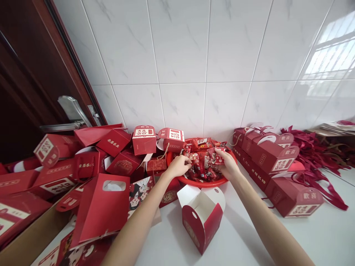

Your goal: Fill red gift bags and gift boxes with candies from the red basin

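A red plastic basin full of wrapped candies stands against the tiled wall. My left hand reaches over its left side, fingers curled together among the wrappers; what they pinch, if anything, is hidden. On the right side of the basin, my right hand grips a red candy with white dots, the thumb on top. In front of the basin, between my forearms, a red gift box stands upright with its flaps open and its pale inside bare.
Red boxes and bags are heaped on the left, some in a cardboard carton. Closed gift boxes with handles line the right side, with dark red ribbons behind. A door handle is at far left.
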Demonstrator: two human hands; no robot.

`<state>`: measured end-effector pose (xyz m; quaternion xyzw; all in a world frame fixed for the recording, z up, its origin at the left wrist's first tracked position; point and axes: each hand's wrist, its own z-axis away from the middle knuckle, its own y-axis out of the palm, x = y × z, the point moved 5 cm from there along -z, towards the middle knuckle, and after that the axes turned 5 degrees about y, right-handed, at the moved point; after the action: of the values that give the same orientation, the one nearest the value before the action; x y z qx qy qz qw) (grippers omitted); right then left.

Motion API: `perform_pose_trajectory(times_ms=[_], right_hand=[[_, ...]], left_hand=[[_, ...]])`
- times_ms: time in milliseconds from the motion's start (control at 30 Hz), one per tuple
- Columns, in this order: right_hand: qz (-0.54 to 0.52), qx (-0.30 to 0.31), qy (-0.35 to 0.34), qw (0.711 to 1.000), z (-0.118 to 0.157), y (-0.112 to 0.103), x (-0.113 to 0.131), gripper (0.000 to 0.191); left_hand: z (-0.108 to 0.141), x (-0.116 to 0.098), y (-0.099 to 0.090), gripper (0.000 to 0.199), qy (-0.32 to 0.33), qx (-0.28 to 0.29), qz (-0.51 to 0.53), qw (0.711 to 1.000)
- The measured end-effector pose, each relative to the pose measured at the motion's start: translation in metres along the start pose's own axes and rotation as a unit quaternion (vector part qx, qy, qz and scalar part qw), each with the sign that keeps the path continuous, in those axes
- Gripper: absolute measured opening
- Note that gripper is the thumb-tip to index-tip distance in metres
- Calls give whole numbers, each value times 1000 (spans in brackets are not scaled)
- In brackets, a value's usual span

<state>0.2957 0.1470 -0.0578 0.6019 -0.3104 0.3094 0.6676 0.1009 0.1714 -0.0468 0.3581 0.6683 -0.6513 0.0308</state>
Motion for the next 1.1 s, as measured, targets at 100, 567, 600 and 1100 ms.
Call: perform_pose_trajectory(times_ms=[100,567,600,1100], right_hand=[[7,4,7,1000,2,3,0,11],[-18,-42,-18,999,-5,-7,-1,11],[-18,-45,-20,999,-6,-8,-1,11],[-88,-96,-123,984,-5,-17,6,8]], left_hand=[[1,3,-4,18,-16,-61,38,997],[10,-28,-9,21,121,-195,71,971],[9,-37,-5,21,153,-162,84,971],[-13,-52,19,56,47,22,-116,992]])
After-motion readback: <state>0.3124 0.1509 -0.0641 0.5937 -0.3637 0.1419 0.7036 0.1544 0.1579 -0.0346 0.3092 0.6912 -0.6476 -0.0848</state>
